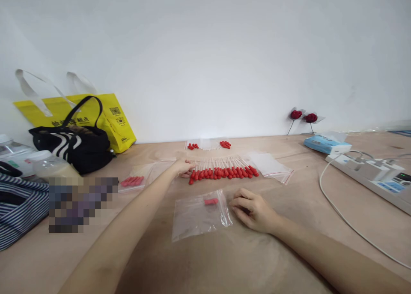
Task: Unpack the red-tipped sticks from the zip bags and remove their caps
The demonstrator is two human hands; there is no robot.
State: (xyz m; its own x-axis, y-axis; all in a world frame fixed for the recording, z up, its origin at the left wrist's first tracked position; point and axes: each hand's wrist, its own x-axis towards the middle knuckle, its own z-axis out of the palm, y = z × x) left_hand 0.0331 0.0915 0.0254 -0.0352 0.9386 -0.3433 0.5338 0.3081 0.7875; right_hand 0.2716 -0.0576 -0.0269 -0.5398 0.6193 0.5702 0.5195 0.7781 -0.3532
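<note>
A row of thin pale sticks with red bulb-shaped ends (pixel 221 173) lies across the middle of the table, red ends towards me. My left hand (pixel 184 168) reaches to the row's left end, its fingers closed at the outermost stick; part of the grip is hidden. Nearer to me lies a clear zip bag (pixel 192 219) with a red-ended piece (pixel 211 201) at its upper part. My right hand (pixel 252 209) rests on the table at the bag's right edge, fingers loosely curled and apart, with nothing visible in them.
Filled clear bags (pixel 208 144) lie behind the row, another (pixel 132 181) at left. White zip bags (pixel 269 167) lie right. A yellow bag (pixel 123 127), black bag (pixel 86 150) and jar (pixel 58 169) stand left. Right are tissues (pixel 326 145), a power strip (pixel 388 184) and a cable (pixel 337 210).
</note>
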